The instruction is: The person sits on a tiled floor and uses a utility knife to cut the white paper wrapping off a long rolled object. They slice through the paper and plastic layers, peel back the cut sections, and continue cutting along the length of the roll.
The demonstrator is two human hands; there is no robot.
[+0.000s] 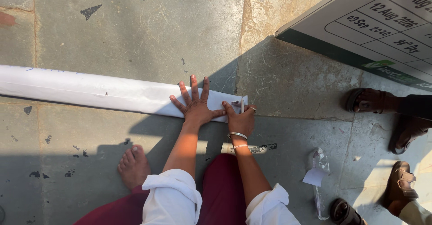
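Note:
A long white rolled sheet of paper (90, 90) lies across the stone floor from the left edge to the middle. My left hand (195, 103) is pressed flat on its right end, fingers spread. My right hand (240, 119) sits just to the right of it, at the paper's end, holding a thin white pen (242, 104) upright against the sheet. Bangles circle my right wrist. My bare left foot (133, 165) rests on the floor below the roll.
A white printed board with a green edge (373, 31) leans in at the top right. Other people's sandalled feet (382, 103) stand at the right. A crumpled clear plastic wrapper with a white slip (317, 171) lies on the floor near my right elbow.

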